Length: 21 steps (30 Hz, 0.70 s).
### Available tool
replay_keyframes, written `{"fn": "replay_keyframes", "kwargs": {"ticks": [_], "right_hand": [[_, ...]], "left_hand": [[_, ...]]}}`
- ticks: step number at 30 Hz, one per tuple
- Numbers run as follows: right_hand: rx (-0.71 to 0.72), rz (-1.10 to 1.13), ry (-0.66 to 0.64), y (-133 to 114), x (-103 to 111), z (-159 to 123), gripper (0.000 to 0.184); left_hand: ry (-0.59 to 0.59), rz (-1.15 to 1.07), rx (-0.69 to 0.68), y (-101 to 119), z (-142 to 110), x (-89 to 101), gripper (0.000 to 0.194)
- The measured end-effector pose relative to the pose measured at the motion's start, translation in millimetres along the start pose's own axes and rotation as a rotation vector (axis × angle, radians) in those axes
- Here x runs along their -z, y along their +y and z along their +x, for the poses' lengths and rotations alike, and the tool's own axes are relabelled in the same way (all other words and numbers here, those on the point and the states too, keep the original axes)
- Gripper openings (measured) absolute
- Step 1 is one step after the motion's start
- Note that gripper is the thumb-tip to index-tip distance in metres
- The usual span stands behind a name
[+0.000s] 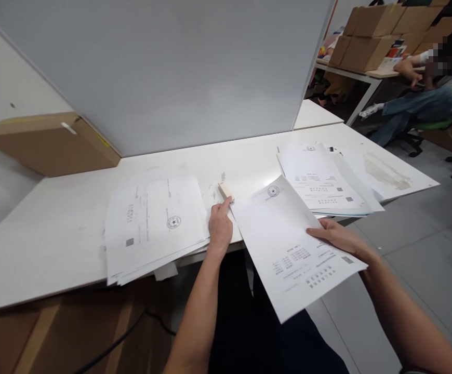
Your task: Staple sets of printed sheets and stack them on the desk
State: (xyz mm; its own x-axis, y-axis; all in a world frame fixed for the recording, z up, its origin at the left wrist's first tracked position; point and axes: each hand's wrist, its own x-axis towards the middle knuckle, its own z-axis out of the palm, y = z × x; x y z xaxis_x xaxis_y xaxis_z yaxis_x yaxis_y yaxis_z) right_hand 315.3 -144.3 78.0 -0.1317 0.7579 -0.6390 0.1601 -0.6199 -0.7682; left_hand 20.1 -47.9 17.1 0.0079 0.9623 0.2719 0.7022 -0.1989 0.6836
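Observation:
My right hand (337,238) grips the lower right edge of a printed sheet (284,239) that carries a round seal, holding it tilted over the table's front edge. My left hand (220,226) rests on the white table (47,228) between two paper piles, its fingers loosely curled and the index finger stretched toward a small beige wooden stamp (226,190) lying just beyond it. Whether the fingertip touches the stamp is unclear. A stack of printed sheets (154,221) lies to the left of that hand.
Another stack of printed papers (323,182) lies at the table's right. A grey partition (171,67) stands behind. A flat cardboard box (50,143) sits at the far left. A seated person (424,98) and stacked cartons (370,41) are at the back right.

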Motion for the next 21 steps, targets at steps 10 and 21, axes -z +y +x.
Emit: {"fn": "replay_keyframes", "kwargs": {"ticks": [10, 21], "right_hand": [[-0.046, -0.023, 0.020, -9.5, 9.2, 0.8, 0.033], [0.004, 0.001, -0.002, -6.2, 3.6, 9.2, 0.039]], "left_hand": [[0.010, 0.003, 0.003, 1.0, -0.8, 0.3, 0.062], [0.009, 0.030, 0.001, -1.1, 0.7, -3.1, 0.059]]}}
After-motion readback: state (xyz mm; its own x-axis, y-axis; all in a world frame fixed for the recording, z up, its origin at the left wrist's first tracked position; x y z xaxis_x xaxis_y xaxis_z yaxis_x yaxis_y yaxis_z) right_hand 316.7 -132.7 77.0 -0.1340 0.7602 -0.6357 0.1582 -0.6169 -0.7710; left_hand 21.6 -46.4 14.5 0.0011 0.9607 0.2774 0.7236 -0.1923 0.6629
